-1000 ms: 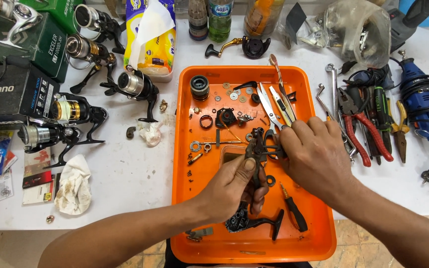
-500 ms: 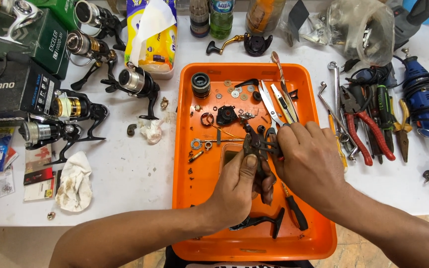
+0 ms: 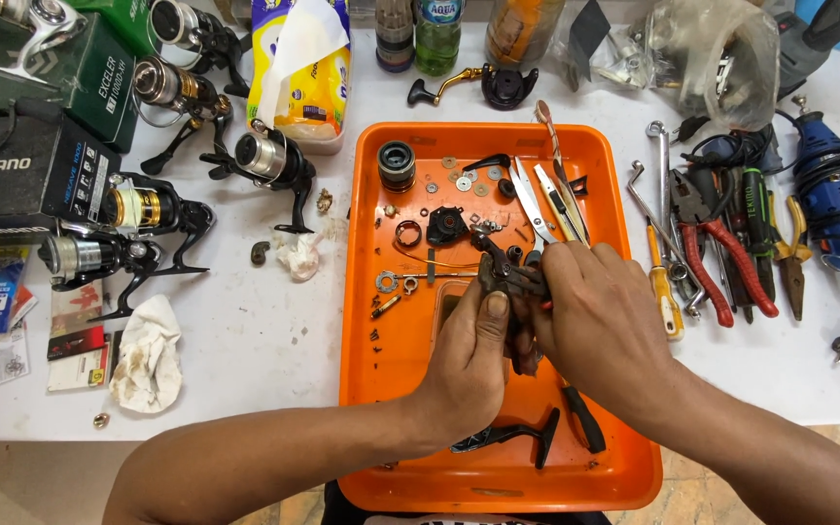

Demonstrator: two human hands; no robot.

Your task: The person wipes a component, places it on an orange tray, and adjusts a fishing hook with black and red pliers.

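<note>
The dark reel body (image 3: 506, 277) is held above the middle of the orange tray (image 3: 391, 389), gripped between both hands. The left hand (image 3: 469, 365) wraps it from below, thumb pressed on its upper face, fingers closed around it. The right hand (image 3: 600, 321) comes in from the side, its fingers pinched narrow on the part's right edge; what the fingertips grip there is hidden.

To do this well, it seems wise to keep the left hand firm as the anchor and let only the right fingers work, with the part held low over the tray so that anything that drops lands inside it.

In the tray around the hands lie loose washers (image 3: 459, 182), a small spool (image 3: 396, 165), a ring (image 3: 408, 233), scissors (image 3: 535, 206), a black handle (image 3: 507, 435) and a black screwdriver (image 3: 583, 418).

On the tabletop (image 3: 245, 331) to the right sit red-handled pliers (image 3: 717, 262), a yellow screwdriver (image 3: 663, 292) and a blue rotary tool (image 3: 833, 194). To the left are several fishing reels (image 3: 143, 209) and a stained rag (image 3: 148, 355).
</note>
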